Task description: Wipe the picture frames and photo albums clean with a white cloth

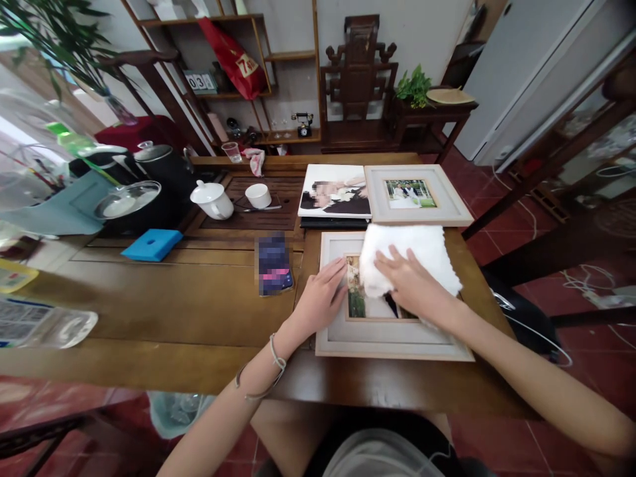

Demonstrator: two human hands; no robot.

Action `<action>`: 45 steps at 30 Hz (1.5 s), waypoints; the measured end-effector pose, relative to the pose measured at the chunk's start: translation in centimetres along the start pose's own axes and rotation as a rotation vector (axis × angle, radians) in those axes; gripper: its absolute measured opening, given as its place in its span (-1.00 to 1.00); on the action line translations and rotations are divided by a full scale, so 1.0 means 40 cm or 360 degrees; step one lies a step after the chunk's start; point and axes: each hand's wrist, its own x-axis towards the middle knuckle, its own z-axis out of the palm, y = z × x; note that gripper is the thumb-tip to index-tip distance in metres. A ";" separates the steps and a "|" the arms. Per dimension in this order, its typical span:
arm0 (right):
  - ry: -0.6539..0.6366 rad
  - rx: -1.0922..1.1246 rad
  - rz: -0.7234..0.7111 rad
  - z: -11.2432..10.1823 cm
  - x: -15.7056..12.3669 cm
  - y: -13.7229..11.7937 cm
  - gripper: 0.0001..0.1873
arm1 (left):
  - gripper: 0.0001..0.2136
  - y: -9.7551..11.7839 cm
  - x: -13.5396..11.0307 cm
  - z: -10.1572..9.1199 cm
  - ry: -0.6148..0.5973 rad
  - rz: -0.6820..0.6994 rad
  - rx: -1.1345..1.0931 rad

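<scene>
Here, a long wooden table [163,311] with a smooth brown top fills the middle of the view, and a slatted dark wood tea tray [278,222] sits sunk into its far side. At the near right edge lies a rectangular picture frame [387,338], flat on the table, with a pale matte border and a glossy photograph under glass at its centre. A white cloth [422,255], soft and nubbly with a ragged edge, is spread over the frame's far right part. The right hand [410,285] lies flat on the cloth, fingers together and stretched out, pressing it against the glass. The left hand [320,298] rests on the frame's left border, fingers loosely curled and a little apart, steadying it without gripping anything; a thin bracelet [275,361] circles its wrist.

Further away on the right lies a second frame [447,199] of the same pale finish, and just left of it a frameless photo print [335,192] resting on a dark slab. Left of the near frame a phone [273,265] lies flat. A square blue pad [152,244] sits further left. On the tea tray stand a round white ceramic teapot [212,200] with a domed lid and a small white cup [258,195].
</scene>
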 end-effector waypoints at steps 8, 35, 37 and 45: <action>-0.0281 0.0336 -0.0473 -0.103 -0.226 -0.047 -0.25 | -0.55 0.004 -0.002 -0.007 -0.0058 -0.0035 0.0000; -0.0322 0.0388 -0.0220 -0.083 -0.233 0.008 -0.16 | -0.57 -0.007 0.001 -0.002 -0.0004 0.0029 -0.0024; -0.0233 0.0234 0.0048 -0.062 -0.178 0.066 -0.22 | -0.56 -0.007 0.002 -0.004 -0.0015 0.0030 -0.0021; 0.0256 0.0109 0.0093 0.027 0.021 0.111 -0.17 | -0.57 -0.007 0.005 -0.005 -0.0010 0.0032 -0.0051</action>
